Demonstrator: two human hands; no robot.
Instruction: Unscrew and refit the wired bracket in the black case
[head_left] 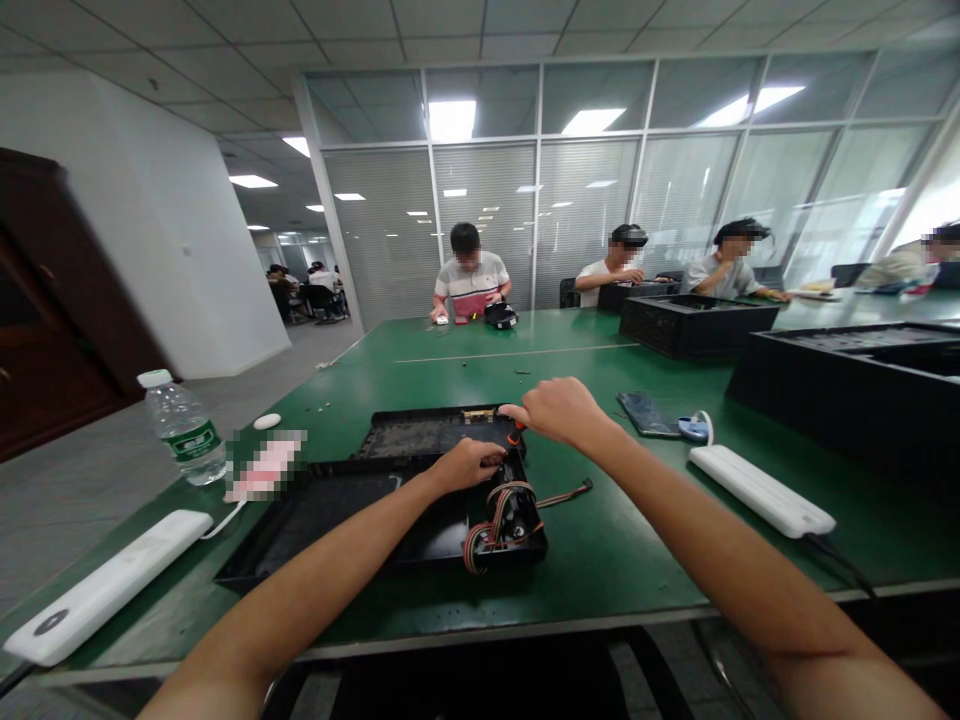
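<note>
Upright in my right hand (561, 412) is a screwdriver (515, 434) with an orange and black handle, its tip pointing down into a black casing (330, 505). My left hand (471, 463) is closed close to the screwdriver's lower end, with its fingertips pinched together. What they hold, if anything, is too small to see. A bundle of coloured wires (491, 530) loops over the casing's right end, and one lead (566, 496) with a dark connector stretches onto the table. Behind it lies a second black casing part (412, 434) with a brass-coloured strip at its far edge.
On the left of the green table (600, 560) are a water bottle (187, 430), a white power strip (112, 580) and a white oval object (267, 422). To the right lie a phone (646, 414), another power strip (761, 490) and large black boxes (840, 400). Several people sit beyond.
</note>
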